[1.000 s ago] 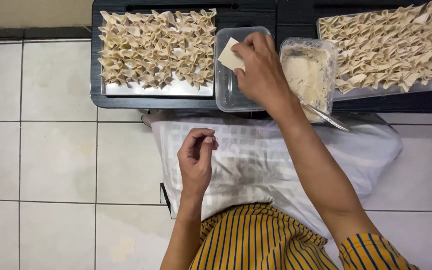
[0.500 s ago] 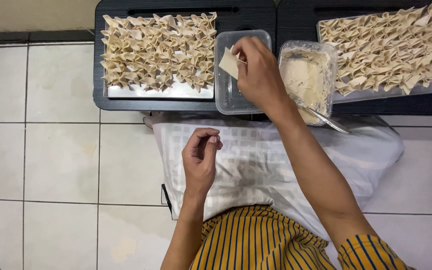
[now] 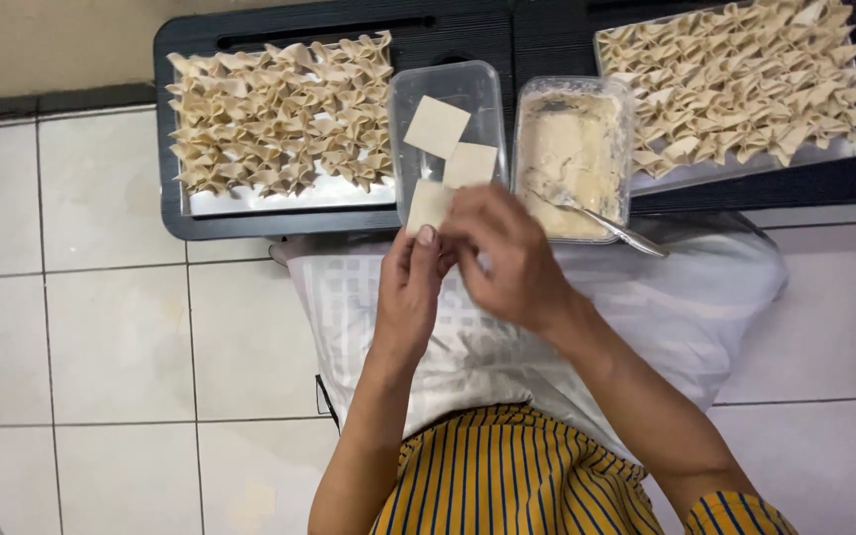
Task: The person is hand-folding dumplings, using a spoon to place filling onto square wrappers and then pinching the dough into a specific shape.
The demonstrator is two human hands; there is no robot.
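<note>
My left hand (image 3: 410, 287) and my right hand (image 3: 502, 260) meet over my lap, both pinching one pale square dough wrapper (image 3: 428, 205) by its lower edge. Just beyond them stands a clear plastic tub (image 3: 403, 94) with two more square wrappers (image 3: 437, 126) lying in it. To its right a second clear tub (image 3: 626, 129) holds pale filling (image 3: 567, 149), and a metal spoon (image 3: 611, 226) rests in it with the handle sticking out toward me.
Two trays of folded dumplings sit on black stands: one at left (image 3: 279, 109), one at right (image 3: 745, 84). A white cloth (image 3: 695, 297) covers my lap above a yellow striped garment (image 3: 507, 476). White floor tiles (image 3: 71, 327) surround me.
My right hand lifted a wrapper out of the clear tub and carried it back toward me. My left hand rose to meet it, and both now hold the wrapper.
</note>
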